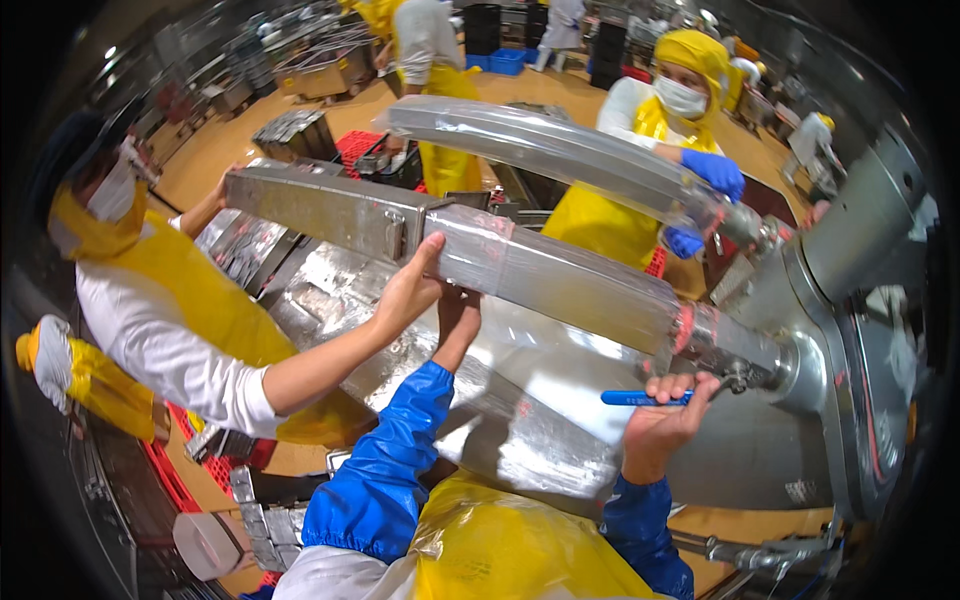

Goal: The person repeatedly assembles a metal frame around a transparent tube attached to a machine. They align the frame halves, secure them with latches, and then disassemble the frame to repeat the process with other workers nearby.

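Observation:
My right hand (668,412) is closed round a blue-handled lever (625,398) below the steel filling nozzle (745,345). A long rectangular metal mould (320,208) slants across in front of me. Clear plastic film (570,272) covers its right part and runs onto the nozzle. My left hand (458,315) is against the mould's underside near the middle, fingers partly hidden. Just left of it, a co-worker's hand (408,292) grips the mould; that person's other hand (208,205) is at its far left end.
Across the steel table (400,350), a co-worker in blue gloves (712,172) handles a second film-covered length (540,145) on another nozzle. A large steel machine (850,270) stands at right. Metal moulds (265,520) are stacked at lower left, near red crates (170,475).

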`<action>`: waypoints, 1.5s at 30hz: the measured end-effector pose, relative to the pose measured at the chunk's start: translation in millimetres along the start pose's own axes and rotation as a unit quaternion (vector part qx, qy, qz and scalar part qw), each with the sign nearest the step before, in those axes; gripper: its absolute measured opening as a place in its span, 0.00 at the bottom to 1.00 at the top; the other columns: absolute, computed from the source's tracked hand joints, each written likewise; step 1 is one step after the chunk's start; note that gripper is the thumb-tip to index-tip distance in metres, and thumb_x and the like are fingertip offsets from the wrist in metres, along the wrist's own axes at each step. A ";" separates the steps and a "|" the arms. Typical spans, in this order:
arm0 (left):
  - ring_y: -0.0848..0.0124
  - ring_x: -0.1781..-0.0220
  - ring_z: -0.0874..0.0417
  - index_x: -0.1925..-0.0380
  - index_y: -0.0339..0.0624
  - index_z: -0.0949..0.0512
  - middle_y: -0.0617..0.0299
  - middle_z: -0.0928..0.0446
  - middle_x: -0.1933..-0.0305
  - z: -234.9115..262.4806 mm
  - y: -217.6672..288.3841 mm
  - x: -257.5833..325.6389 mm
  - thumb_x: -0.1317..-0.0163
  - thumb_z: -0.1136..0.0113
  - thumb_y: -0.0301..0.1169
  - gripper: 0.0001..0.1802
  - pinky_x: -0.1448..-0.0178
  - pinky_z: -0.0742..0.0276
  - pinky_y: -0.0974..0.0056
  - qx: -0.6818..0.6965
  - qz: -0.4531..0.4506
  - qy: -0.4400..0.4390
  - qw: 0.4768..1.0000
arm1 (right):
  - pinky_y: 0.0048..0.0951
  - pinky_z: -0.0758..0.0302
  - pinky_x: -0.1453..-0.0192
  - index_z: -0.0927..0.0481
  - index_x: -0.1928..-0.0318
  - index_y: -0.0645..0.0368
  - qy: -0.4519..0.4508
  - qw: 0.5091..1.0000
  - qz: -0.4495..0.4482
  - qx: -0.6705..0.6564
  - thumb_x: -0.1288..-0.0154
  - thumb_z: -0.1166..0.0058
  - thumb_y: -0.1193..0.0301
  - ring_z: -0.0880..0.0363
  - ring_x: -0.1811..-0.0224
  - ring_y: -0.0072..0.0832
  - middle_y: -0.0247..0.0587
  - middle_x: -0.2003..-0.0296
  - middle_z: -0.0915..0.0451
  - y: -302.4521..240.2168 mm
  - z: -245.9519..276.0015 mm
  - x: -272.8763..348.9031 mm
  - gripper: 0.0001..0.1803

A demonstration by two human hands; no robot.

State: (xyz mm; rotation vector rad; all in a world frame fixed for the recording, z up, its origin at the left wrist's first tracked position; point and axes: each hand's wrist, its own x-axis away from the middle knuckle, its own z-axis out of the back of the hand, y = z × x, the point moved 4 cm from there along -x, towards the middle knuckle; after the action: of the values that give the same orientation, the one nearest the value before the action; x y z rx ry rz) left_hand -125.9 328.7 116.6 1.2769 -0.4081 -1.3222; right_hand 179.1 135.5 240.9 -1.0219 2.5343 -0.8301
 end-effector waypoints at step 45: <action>0.76 0.69 0.32 0.69 0.39 0.25 0.66 0.29 0.73 -66.4 1.5 247.8 0.34 0.25 0.44 0.22 0.64 0.31 0.66 0.166 0.170 -0.154 0.959 | 0.20 0.23 0.61 0.23 0.46 0.60 -0.389 0.797 -0.235 0.398 0.32 0.34 0.76 0.22 0.66 0.18 0.30 0.64 0.21 87.6 207.6 15.5 0.16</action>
State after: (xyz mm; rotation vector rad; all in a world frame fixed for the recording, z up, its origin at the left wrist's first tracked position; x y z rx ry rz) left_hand 2.8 144.7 -7.6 1.2020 -1.0583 -1.1862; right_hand 215.0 91.7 22.2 -1.2981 1.0680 -1.1344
